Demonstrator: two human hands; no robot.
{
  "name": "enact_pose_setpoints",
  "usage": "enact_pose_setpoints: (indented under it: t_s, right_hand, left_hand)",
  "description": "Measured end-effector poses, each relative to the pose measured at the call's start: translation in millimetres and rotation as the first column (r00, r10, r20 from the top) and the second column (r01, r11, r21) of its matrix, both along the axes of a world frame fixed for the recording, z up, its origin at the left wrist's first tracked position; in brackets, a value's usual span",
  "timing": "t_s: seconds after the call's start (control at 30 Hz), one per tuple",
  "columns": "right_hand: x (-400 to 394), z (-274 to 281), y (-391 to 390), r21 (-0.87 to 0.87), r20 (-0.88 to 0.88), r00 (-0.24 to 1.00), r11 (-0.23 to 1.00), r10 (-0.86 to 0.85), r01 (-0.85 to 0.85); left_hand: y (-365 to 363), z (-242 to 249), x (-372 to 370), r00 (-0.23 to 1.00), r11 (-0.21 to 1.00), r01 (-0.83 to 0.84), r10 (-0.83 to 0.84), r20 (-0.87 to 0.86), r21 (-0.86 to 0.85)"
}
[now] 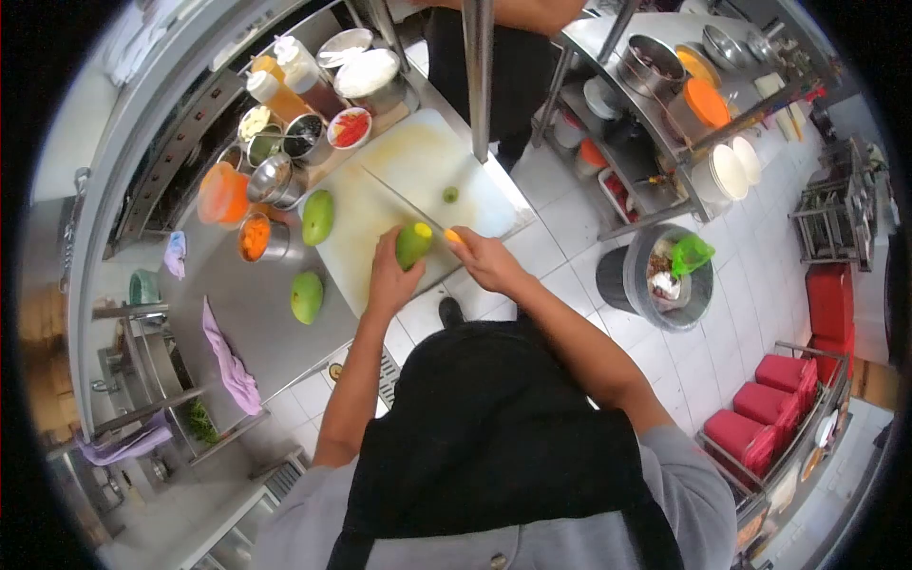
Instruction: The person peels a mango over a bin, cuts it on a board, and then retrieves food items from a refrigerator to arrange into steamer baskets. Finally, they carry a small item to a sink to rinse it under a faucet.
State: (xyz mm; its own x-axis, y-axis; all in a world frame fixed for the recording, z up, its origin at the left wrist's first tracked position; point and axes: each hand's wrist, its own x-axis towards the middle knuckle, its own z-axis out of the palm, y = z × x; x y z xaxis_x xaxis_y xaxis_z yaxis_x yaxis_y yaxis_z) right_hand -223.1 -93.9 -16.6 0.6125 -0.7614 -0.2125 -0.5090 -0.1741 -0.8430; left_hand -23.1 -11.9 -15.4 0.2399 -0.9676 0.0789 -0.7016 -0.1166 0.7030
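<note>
My left hand [392, 273] holds a green mango [413, 243] upright on the white cutting board [432, 161]. My right hand [483, 258] grips the orange handle of a long knife [399, 200], whose blade lies across the top of that mango and points toward the far left. A small green cut-off piece [450, 195] lies on the board beyond the hands. Two more whole green mangoes sit to the left: one [317, 217] at the board's left edge, one [307, 296] on the steel counter.
Metal tubs of toppings [285, 142], sauce bottles [294, 71] and an orange-lidded container [223, 193] crowd the counter's far left. A purple cloth [231, 366] hangs off the counter edge. A bin [665, 275] stands on the tiled floor to the right. Another person [513, 57] stands opposite.
</note>
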Motion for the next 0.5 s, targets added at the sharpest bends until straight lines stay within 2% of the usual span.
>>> enact_pose_setpoints:
  t_s: [0.03, 0.1, 0.17, 0.23, 0.3, 0.37, 0.43, 0.47, 0.5]
  right_hand:
    - [-8, 5, -5, -0.009, 0.008, 1.0, 1.0, 0.01, -0.01]
    - [-21, 8, -5, -0.232, -0.073, 0.997, 0.973, -0.034, 0.016]
    - [-31, 17, -13, -0.388, -0.19, 0.981, 0.92, -0.03, -0.047]
    - [-36, 11, -19, -0.447, -0.175, 0.984, 0.892, -0.017, -0.064]
    - [-32, 3, -22, -0.545, -0.203, 0.979, 0.832, -0.016, -0.1]
    - [-23, -6, -19, -0.503, -0.261, 0.965, 0.857, -0.027, -0.112]
    - [-15, -11, -15, -0.567, -0.168, 0.985, 0.82, -0.027, -0.074]
    - [-13, -13, -15, -0.663, -0.157, 0.987, 0.745, -0.032, -0.081]
    - [-9, -7, -12, -0.67, -0.158, 0.987, 0.738, -0.041, -0.077]
  left_hand:
    - [3, 10, -1, 1.0, 1.0, -0.01, 0.01, 0.008, -0.009]
    - [20, 32, 1, 0.969, 0.998, -0.041, 0.026, -0.246, -0.054]
    - [29, 50, 7, 0.952, 0.997, -0.064, 0.046, -0.304, -0.05]
    - [33, 55, 12, 0.875, 0.986, -0.07, -0.013, -0.484, -0.152]
    - [34, 56, 18, 0.846, 0.979, -0.073, -0.04, -0.532, -0.19]
    - [36, 57, 19, 0.811, 0.971, -0.07, -0.078, -0.58, -0.228]
    - [35, 68, 14, 0.749, 0.97, -0.133, -0.037, -0.661, -0.205]
    - [35, 71, 12, 0.748, 0.969, -0.128, -0.046, -0.663, -0.213]
    - [34, 74, 11, 0.785, 0.975, -0.125, -0.015, -0.619, -0.182]
